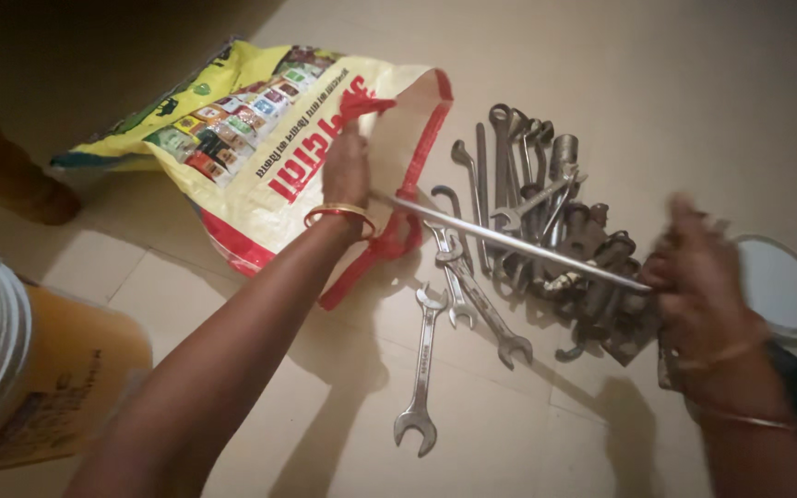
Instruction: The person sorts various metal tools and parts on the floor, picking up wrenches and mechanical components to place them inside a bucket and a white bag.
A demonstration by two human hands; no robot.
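Left hand: the left hand (347, 166) reaches forward across the floor and lies on the mouth of the woven bag (260, 148), fingers closed around the red edge and lifting it; a gold bangle (339, 215) sits on the wrist.
Right hand: the right hand (698, 286) is blurred, its fingers curled around the near end of a long metal rod (509, 242); bangles show on that wrist too.
Rod: thin, straight and silver, it runs slantwise from the right hand up to the bag's mouth, passing above the pile of tools, its far tip just beside the left wrist.
Bag: flat on the tiled floor (675, 83), upper left of centre, yellow with a red hem and red handles; its face carries a grid of small coloured picture squares and a line of large red lettering.
Spanner pile: a heap of grey open-ended and ring spanners (546, 212) lies between the bag and the right hand.
Loose spanner: 1 open-ended spanner (423, 364) lies apart from the heap, nearest the camera.
Bucket: an orange plastic bucket (57, 369) with a white rim stands at the lower left, a printed label on its side.
Lid: a round white lid (786, 286) lies on the floor just behind the right hand.
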